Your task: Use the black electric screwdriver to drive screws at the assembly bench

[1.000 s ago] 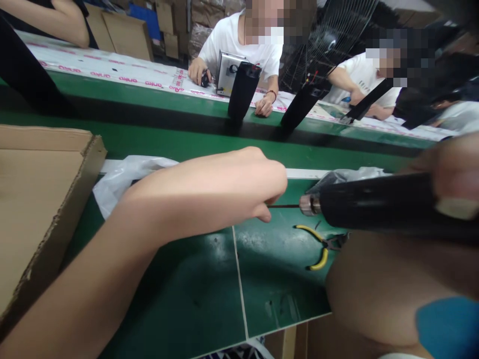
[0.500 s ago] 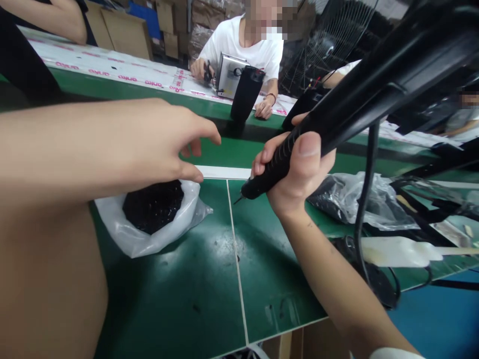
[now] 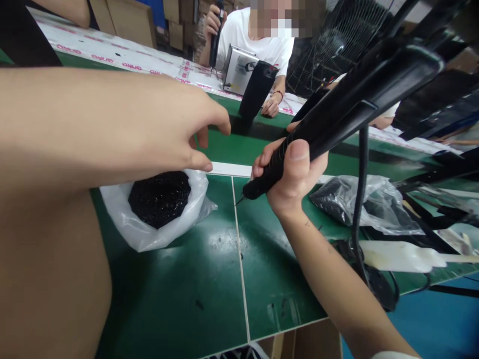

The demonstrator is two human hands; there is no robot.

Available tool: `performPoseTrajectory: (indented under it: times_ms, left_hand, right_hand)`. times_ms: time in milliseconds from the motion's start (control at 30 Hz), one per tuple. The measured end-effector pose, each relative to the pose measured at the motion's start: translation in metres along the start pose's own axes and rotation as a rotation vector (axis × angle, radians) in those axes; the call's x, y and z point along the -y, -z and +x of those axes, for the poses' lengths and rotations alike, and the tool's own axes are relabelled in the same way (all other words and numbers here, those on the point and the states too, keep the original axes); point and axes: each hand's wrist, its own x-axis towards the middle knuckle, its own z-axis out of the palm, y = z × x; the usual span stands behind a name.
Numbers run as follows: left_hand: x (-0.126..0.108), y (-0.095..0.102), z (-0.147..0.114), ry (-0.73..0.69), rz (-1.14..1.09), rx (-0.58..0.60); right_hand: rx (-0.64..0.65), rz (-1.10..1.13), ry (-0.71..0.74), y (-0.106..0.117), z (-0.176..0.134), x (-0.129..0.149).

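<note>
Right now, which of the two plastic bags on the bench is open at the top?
The white bag under the left hand, showing small black parts; the clear bag right of the right hand lies flat.

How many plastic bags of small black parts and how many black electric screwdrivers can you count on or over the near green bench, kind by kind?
Clear plastic bags holding small black parts: 2, the open white-rimmed bag below the left hand and the crumpled clear bag.
Black corded electric screwdrivers: 1, the black screwdriver gripped by the right hand.
Total: 3
</note>
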Motion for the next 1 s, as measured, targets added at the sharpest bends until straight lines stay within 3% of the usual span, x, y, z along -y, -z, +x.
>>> performPoseTrajectory:
  times_ms: [67,133,567,667,767,1000]
  left_hand:
    - [-0.008,0.003,-0.001,0.112,0.182,-0.013]
    - [-0.013,0.004,-0.002,0.109,0.227,-0.009]
    - [-0.023,0.005,-0.003,0.060,0.204,-0.013]
    - [-0.026,0.005,-0.003,0.106,0.192,0.002]
    - [-0.026,0.005,-0.002,0.130,0.178,-0.024]
    - [-0.019,0.003,-0.003,0.038,0.112,-0.119]
  right_hand:
    - [0.004,-0.001,-0.005,-0.001,-0.001,0.000]
    - [0.003,-0.001,-0.003,-0.001,-0.001,0.000]
    - [-0.007,-0.003,0.013,-0.009,-0.004,0.002]
    - [-0.004,-0.002,0.011,-0.009,-0.004,0.000]
    - [0.000,0.006,0.029,-0.009,-0.003,-0.002]
    - [-0.004,0.017,0.031,-0.009,-0.002,-0.004]
